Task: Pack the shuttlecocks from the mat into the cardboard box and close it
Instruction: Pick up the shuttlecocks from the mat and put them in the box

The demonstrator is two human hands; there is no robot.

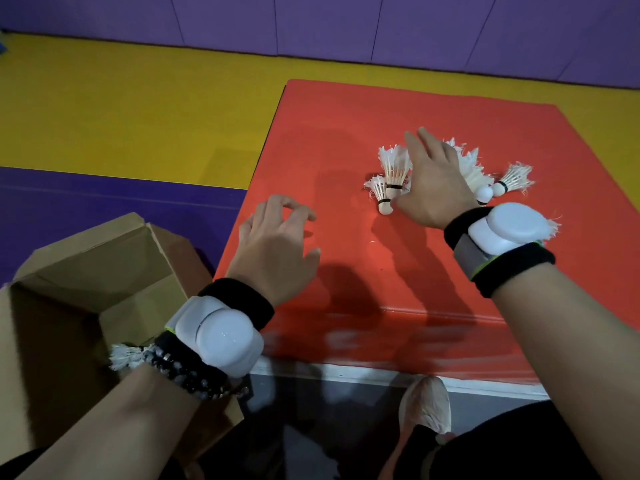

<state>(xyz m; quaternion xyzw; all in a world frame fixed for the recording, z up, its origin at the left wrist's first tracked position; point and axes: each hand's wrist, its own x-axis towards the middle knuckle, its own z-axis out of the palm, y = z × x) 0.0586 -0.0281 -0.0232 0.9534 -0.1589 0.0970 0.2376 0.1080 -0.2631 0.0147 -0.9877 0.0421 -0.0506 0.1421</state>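
Several white feather shuttlecocks lie on the red mat (346,278). Two shuttlecocks (389,178) sit just left of my right hand (434,181), and others (498,183) lie to its right, partly hidden by the hand. My right hand is spread flat over the group, fingers apart, touching the left pair with nothing gripped. My left hand (277,244) hovers over the mat's left edge, fingers loosely curled and empty. The open cardboard box (86,271) stands at lower left, flaps up. One shuttlecock (126,355) shows inside it, half hidden behind my left wrist.
The mat sits raised on a yellow and purple floor (121,116), with a purple padded wall (346,26) behind. Both wrists carry white sensor pucks on black bands. A shoe (424,407) rests below the mat's near edge.
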